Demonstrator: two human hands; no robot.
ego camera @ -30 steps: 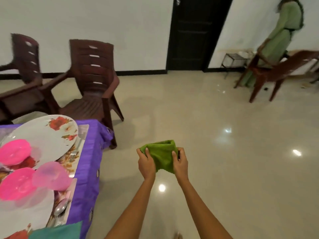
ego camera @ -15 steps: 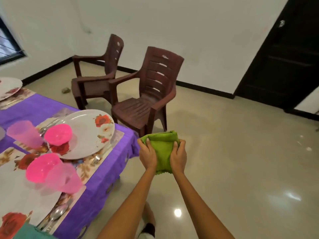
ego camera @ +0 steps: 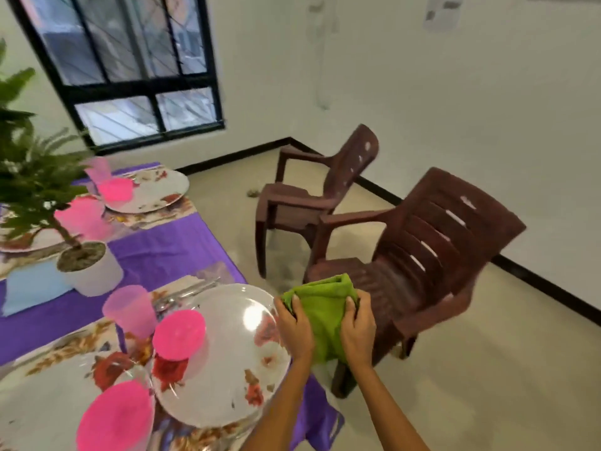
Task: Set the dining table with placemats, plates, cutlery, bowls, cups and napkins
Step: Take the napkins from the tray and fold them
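Note:
Both my hands hold a folded green napkin (ego camera: 325,315) at the table's right edge. My left hand (ego camera: 295,330) grips its left side and my right hand (ego camera: 357,328) its right side. Just left of the napkin lies a white floral plate (ego camera: 234,362) with an upturned pink bowl (ego camera: 179,333) on it and a pale pink cup (ego camera: 131,310) beside it. Cutlery (ego camera: 185,292) lies on the floral placemat (ego camera: 81,345) behind the plate. The table has a purple cloth (ego camera: 169,249).
A potted fern (ego camera: 86,268) stands mid-table beside a light blue napkin (ego camera: 29,288). More plates with pink bowls and a cup sit at the far setting (ego camera: 146,190) and near left (ego camera: 113,418). Two brown plastic chairs (ego camera: 419,255) (ego camera: 312,196) stand right of the table.
The view has swung left onto the table. My hands, still holding the green napkin, have come to the table's edge beside the nearest floral plate.

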